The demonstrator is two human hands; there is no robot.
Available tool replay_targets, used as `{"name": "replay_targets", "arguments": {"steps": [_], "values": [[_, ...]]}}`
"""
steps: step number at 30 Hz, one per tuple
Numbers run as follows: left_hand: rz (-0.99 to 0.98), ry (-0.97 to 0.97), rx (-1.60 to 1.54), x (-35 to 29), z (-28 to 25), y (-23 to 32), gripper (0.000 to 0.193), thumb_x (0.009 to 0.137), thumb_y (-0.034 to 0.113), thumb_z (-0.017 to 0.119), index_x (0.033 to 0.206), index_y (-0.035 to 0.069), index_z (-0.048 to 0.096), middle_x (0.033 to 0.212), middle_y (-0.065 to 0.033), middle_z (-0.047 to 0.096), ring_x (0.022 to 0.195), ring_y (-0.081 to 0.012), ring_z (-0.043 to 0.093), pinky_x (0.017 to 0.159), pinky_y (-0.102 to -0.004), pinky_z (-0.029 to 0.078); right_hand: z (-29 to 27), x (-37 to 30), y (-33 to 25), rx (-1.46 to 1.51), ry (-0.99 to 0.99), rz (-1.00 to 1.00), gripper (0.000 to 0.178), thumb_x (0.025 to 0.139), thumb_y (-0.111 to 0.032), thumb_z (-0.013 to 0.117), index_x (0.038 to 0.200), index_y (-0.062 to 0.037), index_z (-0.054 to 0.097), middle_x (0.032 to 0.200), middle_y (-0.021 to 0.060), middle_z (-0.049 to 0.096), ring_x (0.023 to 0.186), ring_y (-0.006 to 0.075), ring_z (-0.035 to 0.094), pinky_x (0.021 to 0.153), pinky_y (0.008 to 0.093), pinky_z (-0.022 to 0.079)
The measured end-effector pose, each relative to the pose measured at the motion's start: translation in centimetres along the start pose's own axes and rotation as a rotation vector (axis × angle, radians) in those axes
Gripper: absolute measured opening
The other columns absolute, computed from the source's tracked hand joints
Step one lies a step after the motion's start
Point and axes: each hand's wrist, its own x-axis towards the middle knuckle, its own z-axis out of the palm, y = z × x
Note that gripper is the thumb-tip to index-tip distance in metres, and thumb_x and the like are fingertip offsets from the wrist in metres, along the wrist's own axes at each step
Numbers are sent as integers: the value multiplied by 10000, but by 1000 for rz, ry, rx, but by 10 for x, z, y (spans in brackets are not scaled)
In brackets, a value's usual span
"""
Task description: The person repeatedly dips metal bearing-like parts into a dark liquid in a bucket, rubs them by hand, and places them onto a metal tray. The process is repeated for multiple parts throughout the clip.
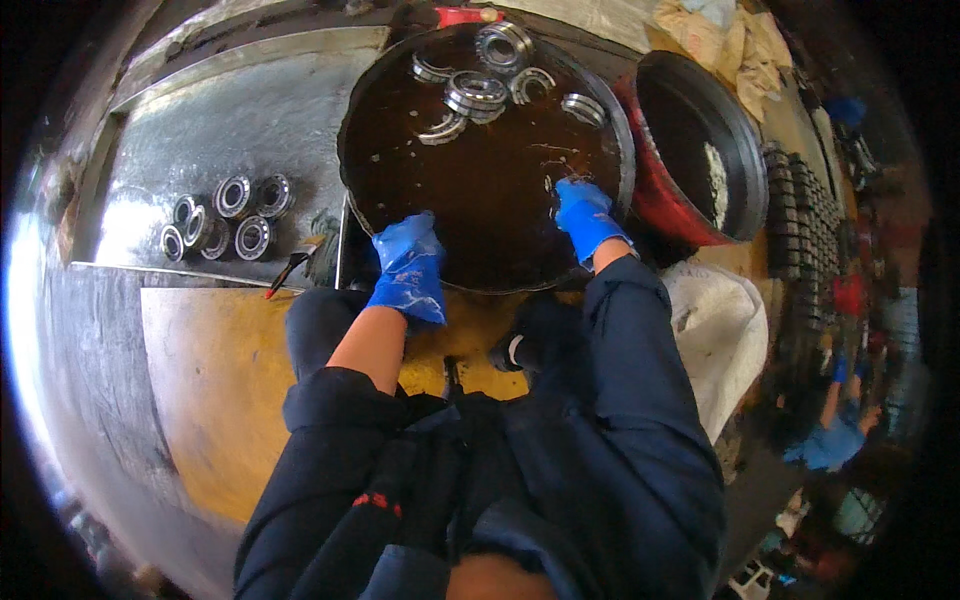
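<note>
A wide round pan (352, 185) of dark brown liquid stands in front of me. Both my hands wear blue gloves. My left hand (408, 262) is over the pan's near left edge, its fingers curled; whatever they may hold is hidden. My right hand (588, 220) is just inside the right rim, fingers closed, with small shiny marks in the liquid beside it. I cannot make out what it grips. Toward the pan's far side lie metal roller bearings (476, 92) and a curved bearing piece (442, 129), partly in the liquid.
Several bearings (254, 237) sit on a metal tray (250, 120) at left, near a brush (294, 263) with a red-tipped handle. A red drum (655, 165) stands right of the pan, a white sack (715, 330) below it. Stacked dark parts (800, 215) and a person (835, 435) are farther right.
</note>
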Motion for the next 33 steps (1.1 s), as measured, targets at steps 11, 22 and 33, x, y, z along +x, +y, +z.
{"name": "replay_targets", "arguments": {"steps": [11,22,33], "values": [[7,32,-22,-1,-1,-16,394,860,176,584,1234,196,704,1072,-126,742,1015,-355,703,888,-459,539,54,85,-6,393,-70,530,416,846,-219,695,1245,-134,617,1232,175,682,1126,406,654,915,488,547],[57,129,-63,5,11,-4,319,835,182,608,1125,175,739,954,-112,744,914,-354,713,793,-470,547,65,42,21,-184,-267,-109,443,847,-305,718,1251,-124,710,1348,173,637,1219,386,625,1024,484,509],[39,-39,-53,1,-6,-7,423,848,174,603,1262,207,680,1139,-109,728,1029,-341,703,877,-460,540,38,13,-49,-70,-189,16,373,878,-272,689,1215,-117,725,1285,169,676,1150,392,666,952,517,542]]}}
